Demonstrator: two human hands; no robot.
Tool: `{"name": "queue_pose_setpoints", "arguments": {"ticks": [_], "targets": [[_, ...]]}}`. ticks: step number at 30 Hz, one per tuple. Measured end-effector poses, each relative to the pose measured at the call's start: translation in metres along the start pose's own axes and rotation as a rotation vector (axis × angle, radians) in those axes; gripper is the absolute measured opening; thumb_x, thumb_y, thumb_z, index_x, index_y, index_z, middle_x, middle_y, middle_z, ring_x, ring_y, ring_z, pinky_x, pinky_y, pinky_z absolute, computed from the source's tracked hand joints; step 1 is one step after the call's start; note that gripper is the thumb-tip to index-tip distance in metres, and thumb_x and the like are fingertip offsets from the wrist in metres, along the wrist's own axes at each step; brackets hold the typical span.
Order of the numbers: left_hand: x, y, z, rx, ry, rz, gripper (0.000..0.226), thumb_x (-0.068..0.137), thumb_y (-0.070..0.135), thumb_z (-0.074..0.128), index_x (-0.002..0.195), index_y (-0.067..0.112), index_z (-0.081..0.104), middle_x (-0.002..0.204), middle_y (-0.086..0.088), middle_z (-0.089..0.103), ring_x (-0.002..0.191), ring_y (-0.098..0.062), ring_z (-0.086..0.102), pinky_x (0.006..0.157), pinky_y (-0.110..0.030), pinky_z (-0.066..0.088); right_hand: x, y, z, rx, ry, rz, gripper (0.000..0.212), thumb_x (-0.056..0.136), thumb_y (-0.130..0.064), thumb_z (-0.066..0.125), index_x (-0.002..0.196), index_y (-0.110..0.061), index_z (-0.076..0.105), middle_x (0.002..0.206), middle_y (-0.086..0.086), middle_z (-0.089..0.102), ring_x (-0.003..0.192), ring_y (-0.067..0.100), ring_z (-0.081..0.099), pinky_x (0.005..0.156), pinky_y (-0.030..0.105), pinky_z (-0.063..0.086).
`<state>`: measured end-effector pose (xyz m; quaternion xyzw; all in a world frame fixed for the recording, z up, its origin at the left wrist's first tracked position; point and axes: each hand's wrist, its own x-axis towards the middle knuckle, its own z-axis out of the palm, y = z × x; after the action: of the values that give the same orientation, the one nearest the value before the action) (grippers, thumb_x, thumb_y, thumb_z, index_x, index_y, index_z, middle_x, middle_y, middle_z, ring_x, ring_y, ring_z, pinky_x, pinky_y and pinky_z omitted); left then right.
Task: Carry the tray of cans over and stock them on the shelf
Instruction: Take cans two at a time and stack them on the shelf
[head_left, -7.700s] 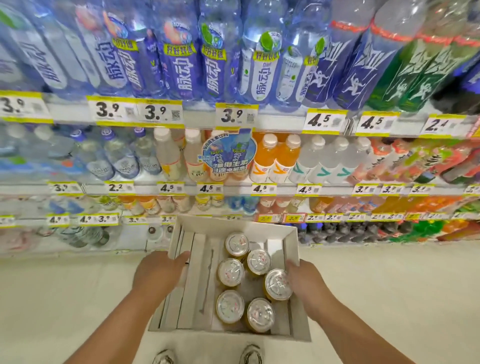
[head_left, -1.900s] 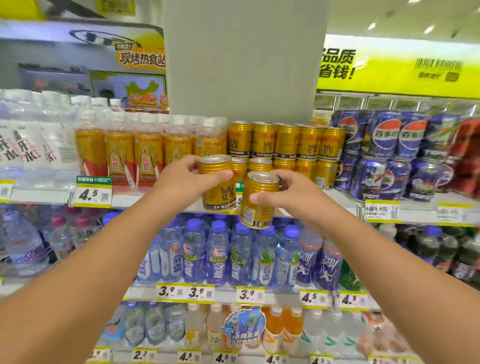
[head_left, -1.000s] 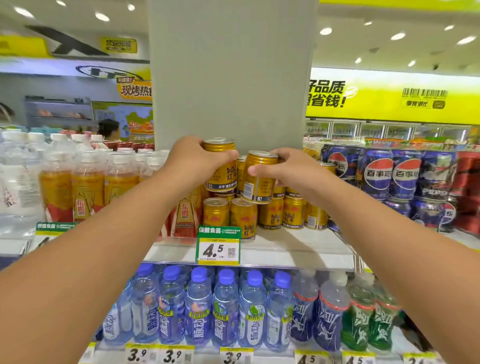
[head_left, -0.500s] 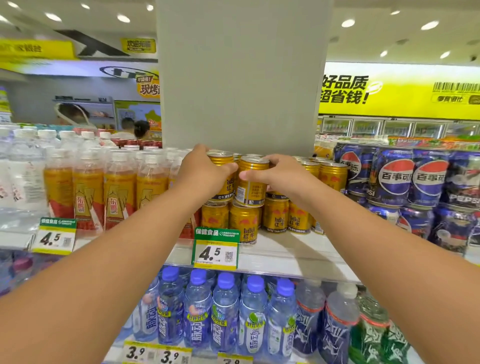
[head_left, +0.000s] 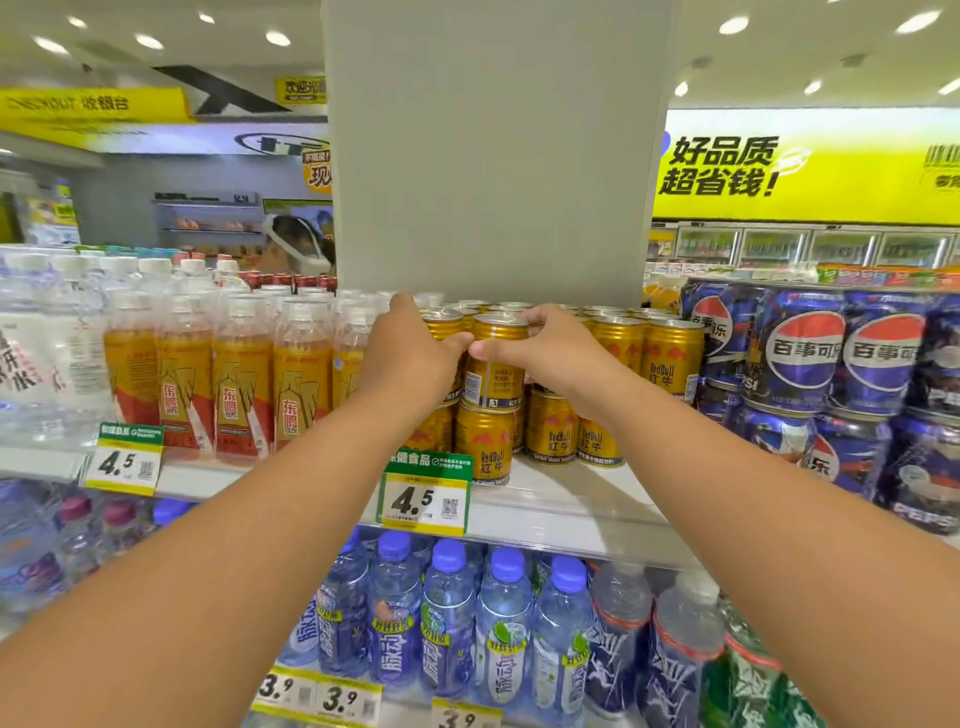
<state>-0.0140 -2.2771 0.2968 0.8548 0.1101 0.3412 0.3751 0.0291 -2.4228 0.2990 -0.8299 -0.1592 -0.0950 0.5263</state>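
Both arms reach up to the top shelf (head_left: 561, 512). My left hand (head_left: 410, 358) grips a gold can (head_left: 441, 325), mostly hidden behind the hand, in the upper layer of stacked gold cans (head_left: 550, 434). My right hand (head_left: 550, 351) grips a second gold can (head_left: 493, 371) that rests on a lower can at the front of the stack. The two held cans stand upright side by side, touching. The tray is out of view.
Orange-labelled bottles (head_left: 234, 374) stand left of the gold cans, blue cola cans (head_left: 831, 364) to the right. A grey pillar (head_left: 493, 156) rises behind the shelf. Blue-capped water bottles (head_left: 447, 618) fill the shelf below. A price tag (head_left: 423, 496) hangs on the shelf edge.
Earlier both hands held the tray of cans low in front of the shelves. Since then they lifted one gold can each, raised them and set them onto the upper layer of the stack.
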Motion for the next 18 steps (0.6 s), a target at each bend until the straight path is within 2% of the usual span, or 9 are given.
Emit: {"name": "queue_pose_setpoints", "arguments": {"ticks": [2,5,8,11,14,18], "targets": [[-0.002,0.000,0.002,0.019,0.017,0.006,0.072,0.087,0.044,0.070,0.143,0.011,0.038,0.142,-0.012,0.050,0.129,-0.032,0.050,0.086,-0.036,0.043,0.001,0.001,0.001,0.002,0.004,0.001,0.092,0.064,-0.051,0.089,0.140,-0.022,0.044,0.125,-0.004,0.056,0.108,0.019,0.062,0.086,0.037,0.057],[-0.005,-0.001,0.003,0.099,0.048,0.042,0.067,0.089,0.044,0.067,0.139,0.006,0.043,0.138,-0.014,0.053,0.126,-0.031,0.051,0.080,-0.031,0.037,-0.001,0.002,0.003,0.004,0.008,-0.015,0.087,0.068,-0.049,0.087,0.140,-0.024,0.044,0.125,-0.003,0.052,0.111,0.020,0.060,0.078,0.031,0.054],[-0.007,-0.005,0.001,0.263,0.076,0.095,0.064,0.090,0.051,0.061,0.135,0.007,0.048,0.132,-0.013,0.056,0.121,-0.032,0.054,0.078,-0.035,0.041,0.000,0.005,0.007,0.022,0.019,-0.044,0.085,0.069,-0.047,0.087,0.140,-0.024,0.046,0.139,0.001,0.051,0.122,0.021,0.054,0.089,0.032,0.049],[-0.006,-0.010,-0.002,0.396,0.102,0.138,0.061,0.089,0.060,0.056,0.125,0.011,0.054,0.121,-0.011,0.061,0.112,-0.032,0.059,0.074,-0.037,0.044,0.000,0.006,0.011,0.026,0.033,-0.053,0.083,0.069,-0.048,0.087,0.139,-0.024,0.048,0.137,-0.001,0.054,0.122,0.020,0.055,0.096,0.036,0.051],[-0.004,-0.012,-0.001,0.359,0.085,0.148,0.062,0.088,0.059,0.057,0.126,0.010,0.054,0.123,-0.012,0.060,0.113,-0.032,0.058,0.080,-0.039,0.047,0.000,0.008,0.013,0.027,0.040,-0.054,0.084,0.071,-0.049,0.085,0.142,-0.025,0.046,0.143,0.001,0.051,0.127,0.023,0.053,0.099,0.038,0.050],[-0.005,-0.011,0.006,0.144,0.060,0.093,0.067,0.091,0.046,0.063,0.141,0.007,0.042,0.135,-0.014,0.052,0.124,-0.032,0.051,0.091,-0.037,0.044,-0.002,0.011,0.015,0.027,0.050,-0.047,0.094,0.075,-0.050,0.082,0.151,-0.018,0.036,0.153,0.004,0.043,0.137,0.023,0.045,0.100,0.036,0.043]]}}
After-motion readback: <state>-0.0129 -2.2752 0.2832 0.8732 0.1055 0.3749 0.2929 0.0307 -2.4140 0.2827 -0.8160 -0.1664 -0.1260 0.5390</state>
